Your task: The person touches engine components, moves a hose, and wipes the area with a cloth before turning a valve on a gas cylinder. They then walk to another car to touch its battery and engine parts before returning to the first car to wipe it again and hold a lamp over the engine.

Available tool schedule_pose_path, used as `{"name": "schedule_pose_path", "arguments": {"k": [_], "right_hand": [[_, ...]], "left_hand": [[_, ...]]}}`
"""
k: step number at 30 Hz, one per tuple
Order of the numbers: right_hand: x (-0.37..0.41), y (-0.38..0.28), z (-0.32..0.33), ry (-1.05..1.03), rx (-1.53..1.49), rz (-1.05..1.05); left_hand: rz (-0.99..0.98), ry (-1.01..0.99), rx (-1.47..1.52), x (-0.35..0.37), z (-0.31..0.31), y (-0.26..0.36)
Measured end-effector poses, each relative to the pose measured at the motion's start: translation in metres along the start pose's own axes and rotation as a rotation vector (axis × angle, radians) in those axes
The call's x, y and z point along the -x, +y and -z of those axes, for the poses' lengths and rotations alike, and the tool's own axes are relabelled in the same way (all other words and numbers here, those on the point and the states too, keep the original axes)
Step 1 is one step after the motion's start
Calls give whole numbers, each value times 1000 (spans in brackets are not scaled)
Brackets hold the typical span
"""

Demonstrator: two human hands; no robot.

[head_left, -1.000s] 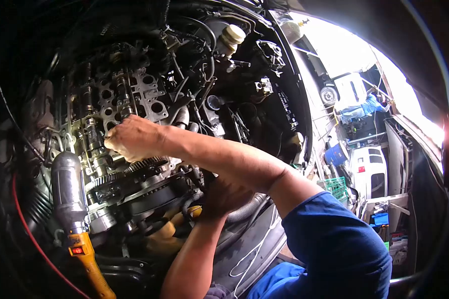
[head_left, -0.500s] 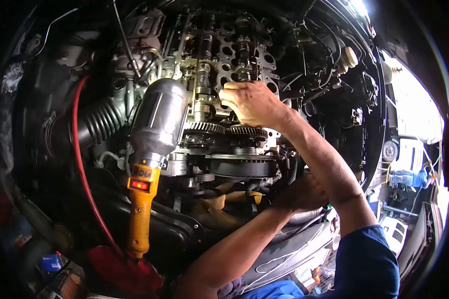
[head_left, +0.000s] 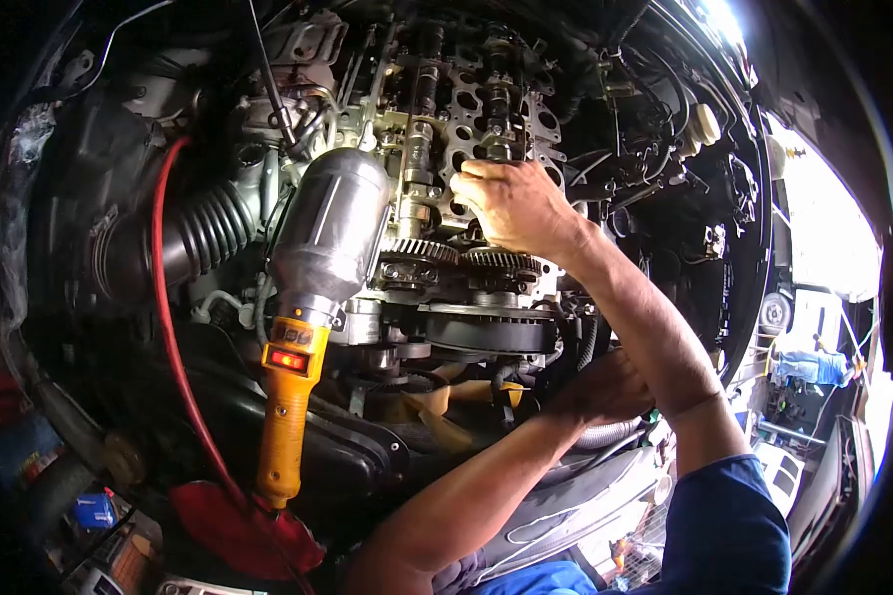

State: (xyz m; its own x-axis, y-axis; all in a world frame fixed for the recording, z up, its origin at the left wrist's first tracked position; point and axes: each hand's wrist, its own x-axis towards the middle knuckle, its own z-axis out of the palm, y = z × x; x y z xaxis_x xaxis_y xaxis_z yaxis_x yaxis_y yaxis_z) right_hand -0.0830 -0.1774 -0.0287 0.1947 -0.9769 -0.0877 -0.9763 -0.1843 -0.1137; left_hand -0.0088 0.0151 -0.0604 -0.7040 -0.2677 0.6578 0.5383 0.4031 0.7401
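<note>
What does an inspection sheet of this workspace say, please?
Surface: open engine bay; cylinder head uncovered.
Work items: camshaft and two toothed gears exposed.
Clutter: orange-handled device, its switch lit red, in front of the engine; yellowish sheet material below the belt area.
Hands: right hand over the cylinder head, fingers bent, any held thing hidden; left hand shaded near a ribbed hose, grip unclear.
Cables: red line curves down left of the device.
Surroundings: blue box lower left; wheel beyond the bay, at right.
</note>
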Motion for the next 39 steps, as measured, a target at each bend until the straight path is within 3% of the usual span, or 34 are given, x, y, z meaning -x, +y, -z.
{"name": "schedule_pose_path", "arguments": {"k": [2,4,7,10,13,16,18,21,23,25,29,32,33,34,37,39], "right_hand": [[-1,5,-5,52,-68,62],[-2,3,4,-25,-53,58],[2,6,9,-105,-1,7],[5,-1,5,66,132,66],[4,0,-4,61,84,100],[3,4,-3,42,31,109],[5,7,-1,33,-21,105],[6,2,0,58,46,64],[3,5,-9,58,50,45],[0,10,-11,-22,38,48],[6,23,-17,32,23,184],[2,5,-5,-48,69,94],[1,2,-8,55,126,126],[1,2,-8,29,131,103],[-1,-5,7,-69,116,12],[2,-4,12,-50,56,6]], "left_hand": [[-21,-8,-77,-1,0,1],[-35,18,-124,-1,-1,0],[76,-241,27,-3,-1,-3],[108,-14,159,-4,5,4],[-22,119,-148,-3,1,4],[20,-94,-1,4,-5,-3],[170,-49,435,7,-16,-7],[309,111,852,8,-28,-4],[245,97,662,2,-17,1],[52,-58,82,1,-6,-4],[0,-167,-16,4,-11,-9],[-14,-73,-58,3,-8,-5],[1,22,-68,-2,-1,2],[16,119,-78,-5,4,6],[-38,13,-176,-1,2,1],[6,1,-17,-1,-2,-1]]}}
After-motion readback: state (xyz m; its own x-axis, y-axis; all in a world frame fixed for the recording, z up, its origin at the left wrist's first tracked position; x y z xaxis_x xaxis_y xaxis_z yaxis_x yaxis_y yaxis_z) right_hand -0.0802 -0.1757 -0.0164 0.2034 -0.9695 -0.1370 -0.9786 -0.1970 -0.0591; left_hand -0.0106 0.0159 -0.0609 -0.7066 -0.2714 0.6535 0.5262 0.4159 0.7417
